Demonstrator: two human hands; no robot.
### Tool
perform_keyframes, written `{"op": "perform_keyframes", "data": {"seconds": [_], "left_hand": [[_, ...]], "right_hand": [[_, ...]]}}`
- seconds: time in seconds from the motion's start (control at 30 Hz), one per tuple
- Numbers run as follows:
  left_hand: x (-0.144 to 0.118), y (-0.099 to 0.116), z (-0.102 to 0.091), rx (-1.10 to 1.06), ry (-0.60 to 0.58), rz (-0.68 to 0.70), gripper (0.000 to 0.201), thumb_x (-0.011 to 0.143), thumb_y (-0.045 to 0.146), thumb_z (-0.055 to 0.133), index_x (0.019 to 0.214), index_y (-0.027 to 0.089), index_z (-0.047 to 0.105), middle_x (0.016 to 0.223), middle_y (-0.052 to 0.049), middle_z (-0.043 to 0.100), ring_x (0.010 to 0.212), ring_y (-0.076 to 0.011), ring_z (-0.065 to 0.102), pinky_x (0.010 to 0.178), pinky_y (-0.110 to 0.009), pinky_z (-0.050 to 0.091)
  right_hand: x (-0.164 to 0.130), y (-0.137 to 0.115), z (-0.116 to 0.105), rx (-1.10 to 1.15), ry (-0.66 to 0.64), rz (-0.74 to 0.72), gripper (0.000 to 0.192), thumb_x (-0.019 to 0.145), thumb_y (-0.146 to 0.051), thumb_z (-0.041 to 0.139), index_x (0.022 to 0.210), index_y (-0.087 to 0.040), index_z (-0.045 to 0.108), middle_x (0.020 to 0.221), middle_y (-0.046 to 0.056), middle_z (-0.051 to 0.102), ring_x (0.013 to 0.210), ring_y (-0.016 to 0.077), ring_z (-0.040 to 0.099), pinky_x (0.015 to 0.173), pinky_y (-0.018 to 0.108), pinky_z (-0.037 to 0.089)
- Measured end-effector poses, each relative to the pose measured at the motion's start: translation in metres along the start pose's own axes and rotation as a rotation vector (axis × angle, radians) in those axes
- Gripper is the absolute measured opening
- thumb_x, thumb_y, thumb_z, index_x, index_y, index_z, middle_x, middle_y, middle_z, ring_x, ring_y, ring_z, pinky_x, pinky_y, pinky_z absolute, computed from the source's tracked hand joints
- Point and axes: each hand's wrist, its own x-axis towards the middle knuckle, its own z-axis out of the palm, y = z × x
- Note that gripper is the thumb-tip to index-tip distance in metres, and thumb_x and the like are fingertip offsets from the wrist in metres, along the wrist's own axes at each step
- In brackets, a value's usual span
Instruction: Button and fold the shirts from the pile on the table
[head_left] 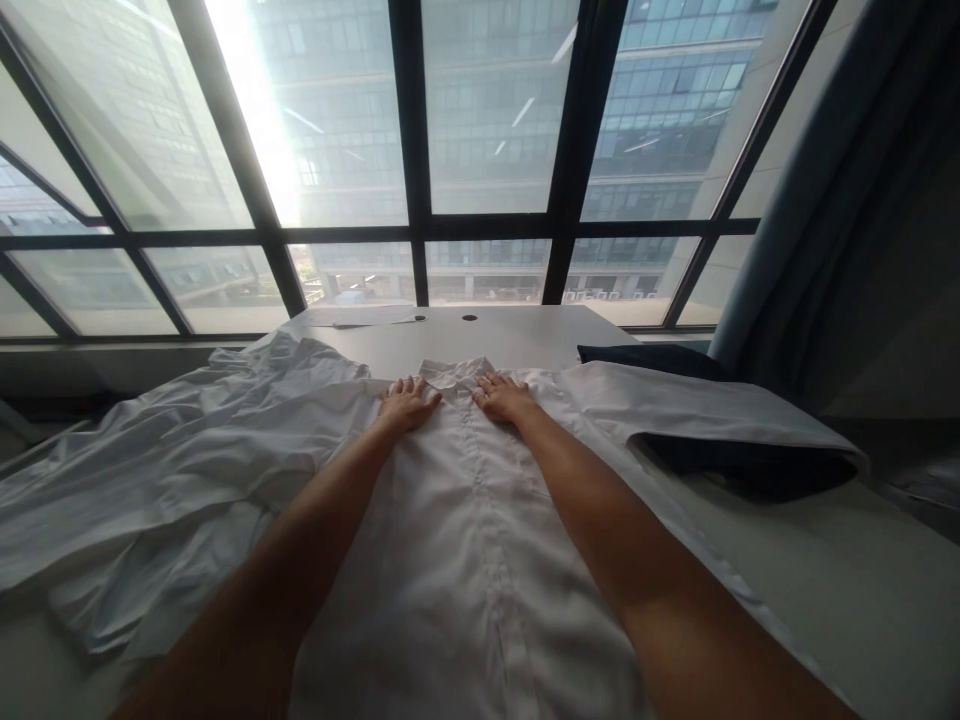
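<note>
White shirt (465, 540), laid front-up along the counter (825, 580), collar at the far end. Step judged in hand: smoothing the upper chest flat; any next move calls for even outward pressure from the button placket. Left hand (407, 405) and right hand (504, 397) rest palm-down beside the collar, arms outstretched, fingers (420, 384) spread flat, gripping nothing (crumpled white cloth (172, 470) lies left, dark garment (750, 460) right).
</note>
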Motion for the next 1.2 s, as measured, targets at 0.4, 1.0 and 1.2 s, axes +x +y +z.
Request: {"op": "perform_keyframes", "data": {"seconds": [0.4,1.0,1.2], "left_hand": [[-0.047,0.013,-0.009,0.028,-0.067,-0.032,0.069,0.095,0.062,0.027,0.153,0.025,0.032,0.163,-0.015,0.02,0.15,-0.0344,0.017,0.113,-0.064,0.016],[-0.018,0.024,-0.034,-0.071,0.102,-0.176,0.04,0.093,0.043,0.044,0.097,0.017,0.073,0.116,-0.019,0.07,0.113,-0.0353,0.062,0.093,-0.047,0.046],[-0.026,0.024,-0.023,-0.452,0.418,0.047,0.023,0.093,0.036,0.051,0.098,0.023,0.069,0.096,-0.006,0.076,0.083,-0.0208,0.069,0.078,-0.031,0.05]], "right_hand": [[-0.052,-0.005,0.003,-0.008,0.006,-0.008,0.063,0.1,-0.057,0.025,0.157,-0.03,0.023,0.165,0.006,0.015,0.15,0.0271,0.014,0.115,0.06,0.011],[-0.045,-0.054,-0.002,0.018,0.344,-0.184,0.038,0.096,-0.034,0.042,0.124,-0.02,0.064,0.128,0.011,0.064,0.12,0.0242,0.054,0.107,0.041,0.031],[-0.045,-0.054,0.006,0.101,0.534,-0.212,0.053,0.093,-0.025,0.041,0.145,-0.015,0.045,0.148,0.013,0.048,0.137,0.0239,0.037,0.117,0.042,0.014]]}}
